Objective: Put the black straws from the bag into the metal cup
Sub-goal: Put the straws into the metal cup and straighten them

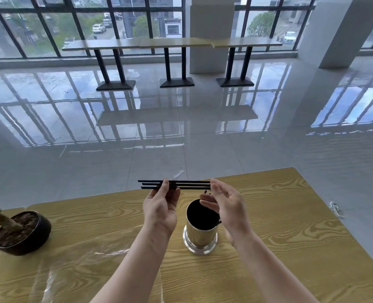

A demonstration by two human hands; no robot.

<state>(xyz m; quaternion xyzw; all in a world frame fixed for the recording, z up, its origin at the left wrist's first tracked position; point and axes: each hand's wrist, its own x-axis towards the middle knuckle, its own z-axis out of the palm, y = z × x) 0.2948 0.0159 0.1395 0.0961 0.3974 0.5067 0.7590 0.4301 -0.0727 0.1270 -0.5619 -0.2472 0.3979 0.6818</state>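
Now pinching three straws (192, 184) level in the air with the left hand (160, 206), just above and behind the cup (201, 235) standing upright on the table (279, 215). Meeting their right ends with the right hand (227, 206), fingers loose and open, gripping nothing. Lying flat near the cup, a clear bag (82, 261); far left, a pot (28, 239).

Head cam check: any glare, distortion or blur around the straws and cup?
Head view: window glare washes the floor; wide-angle lens bows the window frames; black straws sharp; inside of metal cup reads solid black, contents unreadable; clear plastic shows only by its sheen.
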